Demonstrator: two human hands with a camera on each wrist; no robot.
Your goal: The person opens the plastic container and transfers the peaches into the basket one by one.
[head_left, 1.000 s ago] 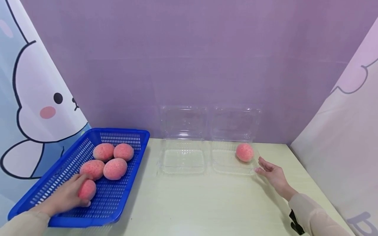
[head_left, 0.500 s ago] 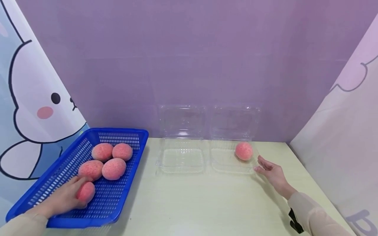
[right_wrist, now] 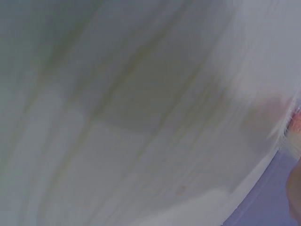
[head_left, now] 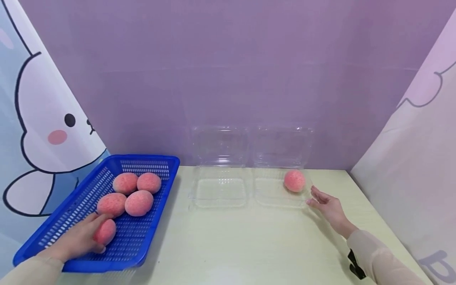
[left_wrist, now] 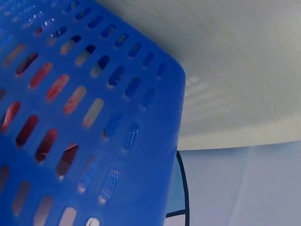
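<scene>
My left hand point(head_left: 80, 237) is inside the blue basket point(head_left: 153, 233), its fingers and thumb round a pink, speckled peach point(head_left: 105, 232). Several more peaches point(head_left: 139, 203) lie grouped farther back in the same basket. On the right, a single peach point(head_left: 294, 181) sits in the base of a clear plastic clamshell container point(head_left: 270, 200), whose lid point(head_left: 283, 146) stands raised behind it. My right hand point(head_left: 331, 211) is at this container's right side, fingertips and thumb right at its edge. The left wrist view shows the slotted basket wall point(left_wrist: 150, 94), with the hand mostly hidden behind it.
A second clear clamshell container point(head_left: 221, 194), with its lid up, stands just left of the first. Behind the pale table point(head_left: 228, 245) hangs a purple cloth point(head_left: 228, 79). Printed curtains point(head_left: 46, 158) close in the left and right sides.
</scene>
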